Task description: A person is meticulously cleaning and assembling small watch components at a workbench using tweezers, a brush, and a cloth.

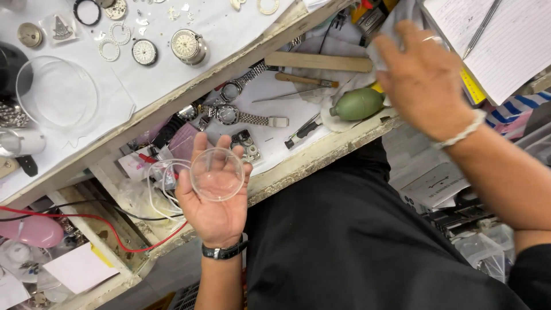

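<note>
My left hand lies palm up over the open wooden drawer and holds a small clear round glass dish on its fingers. A black wristwatch is on that wrist. My right hand, with a white bead bracelet at the wrist, is seen from the back at the upper right. It is blurred, its fingers are spread, and the fingertips reach onto a white cloth. A green rubber blower lies just left of it.
The drawer holds two metal-bracelet wristwatches, a wooden stick, tweezers and small parts. On the white-covered bench above are a watch case, a dial and a larger clear dish. A lined notebook with a pen is at the right. Red wires trail at the lower left.
</note>
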